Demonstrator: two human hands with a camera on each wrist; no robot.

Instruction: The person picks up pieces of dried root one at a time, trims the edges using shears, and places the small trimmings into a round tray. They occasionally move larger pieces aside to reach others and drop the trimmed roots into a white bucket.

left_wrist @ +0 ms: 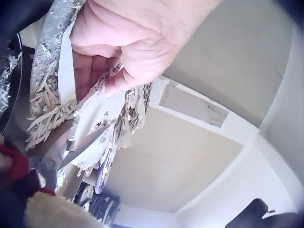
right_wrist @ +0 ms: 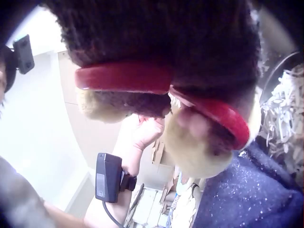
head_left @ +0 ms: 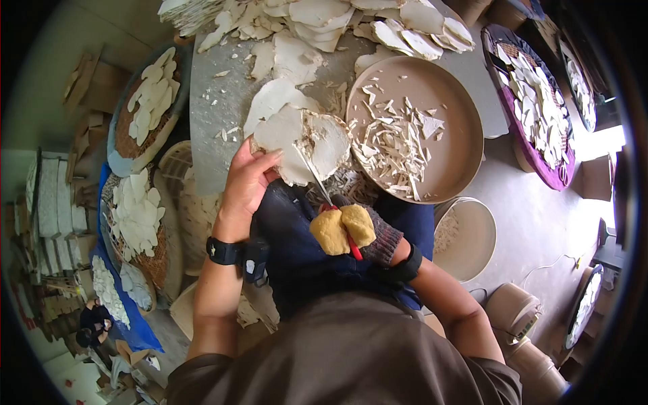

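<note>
My bare left hand (head_left: 248, 177) pinches the edge of a thin, pale, rough-rimmed disc (head_left: 273, 135) between thumb and fingers. In the left wrist view the left hand (left_wrist: 128, 42) holds that disc (left_wrist: 92, 116), and the scissor blades (left_wrist: 71, 147) lie against it. My right hand (head_left: 358, 229), in a dark knitted glove with yellow padding, grips red-handled scissors (head_left: 354, 248) whose blades reach the disc's torn part. The right wrist view shows the gloved right hand (right_wrist: 156, 42) around the red handles (right_wrist: 123, 77).
A round tan tray (head_left: 466, 135) of pale strips sits right of the disc, on the grey table (head_left: 209, 155). Stacked discs (head_left: 317, 13) lie at the table's far side. A white bucket (head_left: 482, 236) stands below the tray; baskets of discs (head_left: 138, 209) stand left.
</note>
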